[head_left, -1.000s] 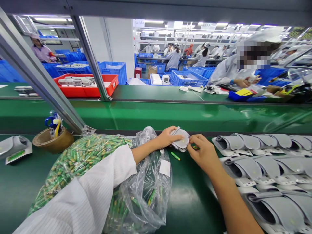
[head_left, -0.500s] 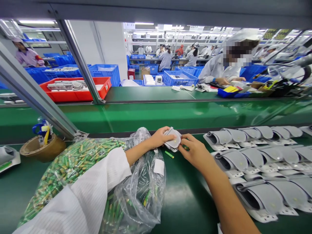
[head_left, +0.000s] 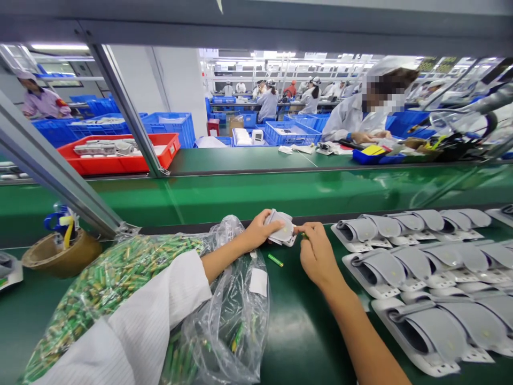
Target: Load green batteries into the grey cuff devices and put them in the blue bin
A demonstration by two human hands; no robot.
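Grey-cuffed device (head_left: 284, 226) gripped in a person's left hand (head_left: 257, 232)
The right hand (head_left: 318, 258), curled around a green battery (head_left: 305, 235), touches the device's edge with one finger; a loose battery (head_left: 276, 260) lies below them

At left we see a brown pot (head_left: 78, 261) holding a blue-handled tool (head_left: 51, 220); beyond, a red bin (head_left: 110, 167) on the far bench (head_left: 224, 160), blue crates (head_left: 174, 128), and a white-clad co-worker (head_left: 344, 117).
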